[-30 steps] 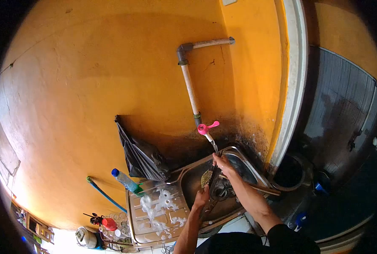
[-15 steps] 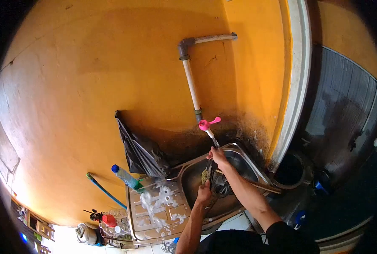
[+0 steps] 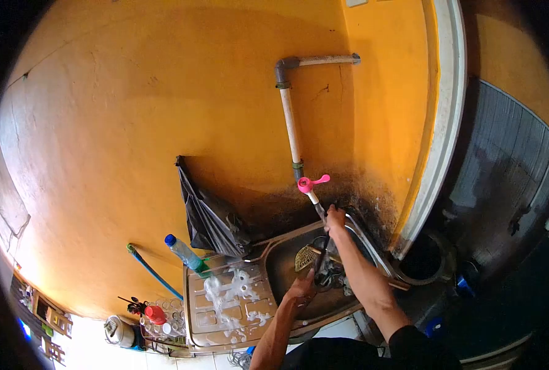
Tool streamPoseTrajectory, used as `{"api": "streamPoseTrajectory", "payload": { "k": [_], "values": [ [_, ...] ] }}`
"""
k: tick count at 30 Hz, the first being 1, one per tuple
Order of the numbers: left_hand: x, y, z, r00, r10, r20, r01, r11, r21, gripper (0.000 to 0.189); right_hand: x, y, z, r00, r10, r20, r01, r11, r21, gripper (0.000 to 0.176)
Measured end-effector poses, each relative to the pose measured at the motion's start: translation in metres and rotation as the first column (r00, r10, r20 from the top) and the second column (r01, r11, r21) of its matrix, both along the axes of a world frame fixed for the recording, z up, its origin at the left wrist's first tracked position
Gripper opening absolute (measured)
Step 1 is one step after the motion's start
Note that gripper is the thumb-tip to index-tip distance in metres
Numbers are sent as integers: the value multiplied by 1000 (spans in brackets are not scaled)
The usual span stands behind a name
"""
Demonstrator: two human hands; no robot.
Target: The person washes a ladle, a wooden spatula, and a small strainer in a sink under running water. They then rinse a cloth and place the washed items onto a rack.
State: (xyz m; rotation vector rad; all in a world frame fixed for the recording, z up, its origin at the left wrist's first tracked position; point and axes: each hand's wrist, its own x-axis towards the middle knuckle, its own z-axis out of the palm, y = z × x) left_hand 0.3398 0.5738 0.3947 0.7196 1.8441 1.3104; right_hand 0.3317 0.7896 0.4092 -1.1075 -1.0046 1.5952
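Note:
Over the sink basin (image 3: 280, 274), my left hand (image 3: 301, 288) is closed on the lower part of a long dark utensil (image 3: 324, 248). My right hand (image 3: 335, 219) is higher up, just below the tap with the pink handle (image 3: 313, 182), with its fingers closed round the upper end of the dark utensil. A yellowish mesh strainer (image 3: 305, 258) lies in the basin beside my left hand. More dark and metal items, hard to make out, sit in the basin under the utensil.
White foam (image 3: 237, 290) covers parts of the ribbed drainboard (image 3: 200, 327). A blue-capped bottle (image 3: 185, 253) stands at its back edge, near a black plastic bag (image 3: 209, 219) on the wall. Left are a blue hose (image 3: 154, 271), a red cup (image 3: 155, 314) and a metal pot (image 3: 119, 332).
My right hand has moved up and right, nearer the back of the sink. My left hand has turned and shifted slightly right and down. The view has shifted a little.

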Motion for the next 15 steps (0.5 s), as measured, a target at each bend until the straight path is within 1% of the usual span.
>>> {"api": "streamPoseTrajectory", "payload": {
  "k": [1,2,3,4,5,6,7,9,11,12,13,15],
  "values": [
    [-3,0,-3,1000,2,1,-2,1000,1,48,7,-3,13,1000,-19,19,19,1000,4,16],
    [-8,0,-9,992,5,128,11,992,-123,43,14,2,15,994,106,-17,-106,994,5,14],
    [-14,0,-16,968,23,252,40,970,-241,37,18,2,17,994,107,-17,-107,994,6,14],
    [-19,1,-25,968,24,251,39,970,-240,37,23,0,18,987,158,10,-158,987,-1,14],
    [-23,2,-28,861,-10,509,39,998,-47,34,28,-4,20,977,209,39,-208,978,-9,14],
    [-25,3,-31,692,-94,716,-14,990,143,32,30,-15,23,988,147,54,-147,989,2,15],
    [-26,6,-34,693,-97,715,-16,989,149,32,27,-8,3,974,206,95,-201,978,-61,21],
    [-20,14,-22,648,-151,747,-32,974,225,31,33,-22,-5,916,399,50,-388,909,-150,29],
    [-19,24,-21,641,-164,750,-26,972,235,31,32,-34,-5,849,528,-29,-519,823,-232,34],
    [-20,29,-22,636,-173,752,-21,970,241,31,33,-39,-2,810,583,-65,-580,781,-229,33],
    [-20,34,-22,637,-176,751,-18,970,243,31,33,-45,-1,831,555,-33,-552,817,-168,32],
    [-20,42,-22,758,-220,614,70,963,259,34,24,-43,-23,915,396,73,-393,918,-56,30]
  ]
}}
